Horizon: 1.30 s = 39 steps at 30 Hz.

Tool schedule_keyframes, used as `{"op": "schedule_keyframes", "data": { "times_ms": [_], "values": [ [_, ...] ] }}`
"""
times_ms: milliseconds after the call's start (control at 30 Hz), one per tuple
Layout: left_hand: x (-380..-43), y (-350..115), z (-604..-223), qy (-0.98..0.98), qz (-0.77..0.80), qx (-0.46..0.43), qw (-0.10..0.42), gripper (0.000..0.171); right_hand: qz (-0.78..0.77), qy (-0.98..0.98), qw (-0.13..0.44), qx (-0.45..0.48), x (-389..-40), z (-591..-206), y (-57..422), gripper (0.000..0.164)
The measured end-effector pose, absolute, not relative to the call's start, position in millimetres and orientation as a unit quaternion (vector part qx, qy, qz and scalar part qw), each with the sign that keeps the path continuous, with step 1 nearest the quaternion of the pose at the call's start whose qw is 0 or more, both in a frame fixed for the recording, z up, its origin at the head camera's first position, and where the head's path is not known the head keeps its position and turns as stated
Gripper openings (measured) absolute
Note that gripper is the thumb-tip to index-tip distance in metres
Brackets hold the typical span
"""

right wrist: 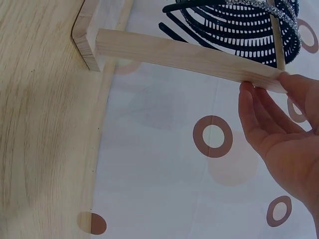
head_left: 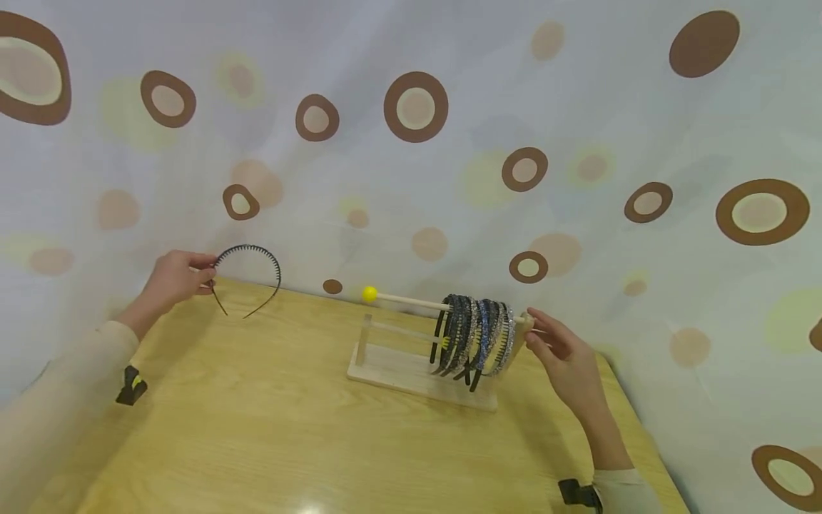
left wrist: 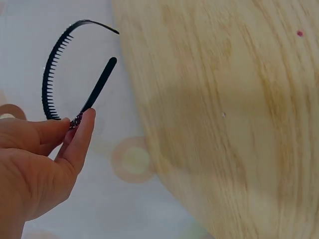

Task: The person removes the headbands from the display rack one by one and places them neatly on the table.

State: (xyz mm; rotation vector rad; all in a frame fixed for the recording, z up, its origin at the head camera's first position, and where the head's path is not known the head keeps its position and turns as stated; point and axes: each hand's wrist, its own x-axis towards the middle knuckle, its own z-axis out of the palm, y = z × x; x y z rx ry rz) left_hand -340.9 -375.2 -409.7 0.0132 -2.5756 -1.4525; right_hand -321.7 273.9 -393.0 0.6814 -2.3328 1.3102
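Note:
A black toothed headband (head_left: 279, 271) is pinched between thumb and fingers of my left hand (head_left: 182, 277), above the table's far left. The left wrist view shows this headband (left wrist: 48, 84) from the side, with a glittery patch at the fingertips. On the right, my right hand (head_left: 568, 360) grips the top of the upright of a wooden headband stand (head_left: 417, 371); the upright (right wrist: 184, 55) lies between thumb and fingers in the right wrist view. Several headbands (head_left: 475, 335), black, silver and blue glittery ones, hang on the stand's rod near that hand.
The stand's rod ends at the left in a yellow ball (head_left: 369, 293). Below it runs a lower bar (head_left: 401, 330). A wooden table (head_left: 289, 435) carries the stand and meets a patterned curtain-like backdrop (head_left: 359, 178) at its far and right edges.

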Motion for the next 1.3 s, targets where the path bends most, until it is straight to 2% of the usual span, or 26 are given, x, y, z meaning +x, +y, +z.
{"op": "schedule_keyframes", "data": {
  "times_ms": [267,733,1100,1300],
  "values": [
    [-357.8,-396.5,-428.5,-0.873,-0.484,0.039,0.04,0.044,0.455,-0.836,0.19,0.243,-320.4,-393.7,278.1,0.047],
    [-356.5,-423.5,-447.0,-0.823,-0.558,0.104,-0.017,0.046,0.439,-0.841,0.183,0.259,-321.8,-394.3,275.0,0.046],
    [-369.2,-433.0,-462.3,-0.858,-0.508,0.077,0.008,0.036,0.449,-0.834,0.178,0.266,-324.4,-393.6,269.7,0.048],
    [-358.5,-428.4,-454.4,-0.928,-0.364,0.056,0.049,0.04,0.45,-0.83,0.185,0.272,-312.0,-379.8,253.7,0.046]
  ]
}}
